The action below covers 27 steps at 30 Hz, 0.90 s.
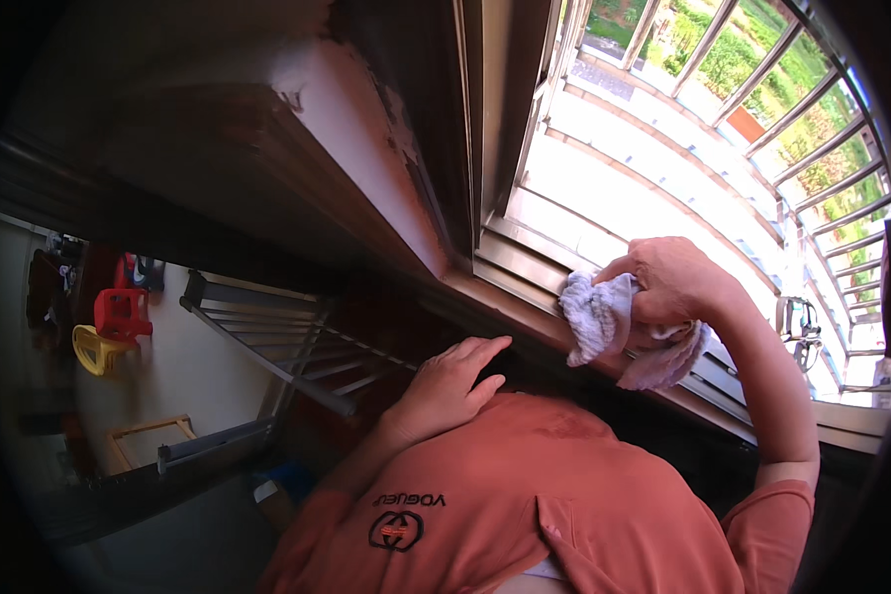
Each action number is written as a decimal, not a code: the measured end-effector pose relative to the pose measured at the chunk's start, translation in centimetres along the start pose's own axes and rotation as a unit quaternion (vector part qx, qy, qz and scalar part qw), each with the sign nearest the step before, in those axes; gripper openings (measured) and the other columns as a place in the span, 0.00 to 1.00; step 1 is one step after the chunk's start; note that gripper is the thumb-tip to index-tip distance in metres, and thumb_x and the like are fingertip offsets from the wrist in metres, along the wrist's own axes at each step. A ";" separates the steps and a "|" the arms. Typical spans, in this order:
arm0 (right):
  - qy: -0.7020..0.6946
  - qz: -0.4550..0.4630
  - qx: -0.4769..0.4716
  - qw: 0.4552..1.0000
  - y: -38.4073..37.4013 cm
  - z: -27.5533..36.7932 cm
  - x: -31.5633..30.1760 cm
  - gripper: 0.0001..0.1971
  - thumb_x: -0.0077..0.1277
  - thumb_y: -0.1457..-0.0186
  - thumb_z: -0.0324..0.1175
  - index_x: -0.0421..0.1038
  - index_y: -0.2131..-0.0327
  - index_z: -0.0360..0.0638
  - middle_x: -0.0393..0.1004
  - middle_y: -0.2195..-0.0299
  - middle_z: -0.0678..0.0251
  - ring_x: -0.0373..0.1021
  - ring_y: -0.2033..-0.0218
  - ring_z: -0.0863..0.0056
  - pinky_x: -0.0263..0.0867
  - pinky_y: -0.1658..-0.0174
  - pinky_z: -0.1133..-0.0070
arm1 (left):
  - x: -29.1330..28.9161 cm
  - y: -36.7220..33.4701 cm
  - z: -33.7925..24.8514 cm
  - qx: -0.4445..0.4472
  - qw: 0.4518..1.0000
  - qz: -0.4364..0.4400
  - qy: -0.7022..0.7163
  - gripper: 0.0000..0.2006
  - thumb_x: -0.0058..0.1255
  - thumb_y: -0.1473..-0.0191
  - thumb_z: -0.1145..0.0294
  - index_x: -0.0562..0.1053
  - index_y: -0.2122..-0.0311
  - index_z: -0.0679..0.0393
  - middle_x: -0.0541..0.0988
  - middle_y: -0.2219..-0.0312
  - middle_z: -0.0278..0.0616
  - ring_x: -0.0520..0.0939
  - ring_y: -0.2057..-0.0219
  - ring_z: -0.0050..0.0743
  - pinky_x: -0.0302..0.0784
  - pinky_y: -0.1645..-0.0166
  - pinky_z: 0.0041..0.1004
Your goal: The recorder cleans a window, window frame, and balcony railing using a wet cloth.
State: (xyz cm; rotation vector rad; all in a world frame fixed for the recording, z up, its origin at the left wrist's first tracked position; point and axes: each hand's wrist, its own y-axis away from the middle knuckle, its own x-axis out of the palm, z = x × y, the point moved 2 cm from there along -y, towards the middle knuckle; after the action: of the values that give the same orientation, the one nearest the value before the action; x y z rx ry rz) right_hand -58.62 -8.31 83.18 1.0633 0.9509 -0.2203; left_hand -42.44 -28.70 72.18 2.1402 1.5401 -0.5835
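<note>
My right hand (678,282) is closed around a crumpled whitish cloth (596,319) at the window's lower frame. Part of the cloth hangs down over the reddish-brown sill (510,305), below the metal sliding track (523,269). Bent at the elbow, my right arm reaches in from the right. My left hand (447,388) is open in front of my chest, its fingers stretched toward the sill and its thumb apart. It holds nothing, and whether it touches the dark surface beneath is hard to see.
Outside the window stands a cage of metal bars (752,74) with greenery behind. A wall corner (366,148) juts out beside the window. At left are a grey slatted rack (267,337), a red plastic stool (123,315), a yellow stool (97,348) and a wooden frame (148,428).
</note>
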 end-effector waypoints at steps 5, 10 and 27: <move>-0.165 -0.378 -0.107 0.905 -0.6 3.4 0.2 0.22 0.55 0.64 0.32 0.72 0.59 0.46 0.70 0.65 0.57 0.69 0.62 0.56 0.66 0.60 0.67 | -0.3 0.3 2.2 -0.044 0.999 0.014 -0.022 0.23 0.51 0.48 0.68 0.66 0.46 0.59 0.72 0.54 0.51 0.74 0.53 0.50 0.71 0.50 0.36; 0.011 -0.358 -0.108 0.927 -6.2 7.5 3.1 0.26 0.61 0.65 0.39 0.70 0.57 0.43 0.68 0.62 0.60 0.66 0.59 0.58 0.67 0.61 0.67 | -0.2 -0.4 1.7 -0.033 0.998 -0.019 -0.045 0.23 0.51 0.48 0.69 0.66 0.46 0.59 0.72 0.54 0.51 0.75 0.53 0.50 0.71 0.50 0.35; -0.061 -0.400 -0.151 0.902 -6.9 3.5 4.6 0.20 0.57 0.59 0.39 0.71 0.60 0.44 0.67 0.58 0.56 0.67 0.60 0.54 0.66 0.58 0.65 | 3.4 2.1 -1.1 -0.134 0.989 -0.062 -0.023 0.24 0.50 0.46 0.69 0.64 0.44 0.59 0.73 0.54 0.49 0.77 0.55 0.40 0.72 0.51 0.31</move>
State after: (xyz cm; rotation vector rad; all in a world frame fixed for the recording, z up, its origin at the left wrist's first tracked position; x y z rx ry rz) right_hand -57.95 -13.41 75.81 0.3190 1.2213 -0.7795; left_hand -39.37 -26.12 71.34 1.8293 1.6345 -0.4355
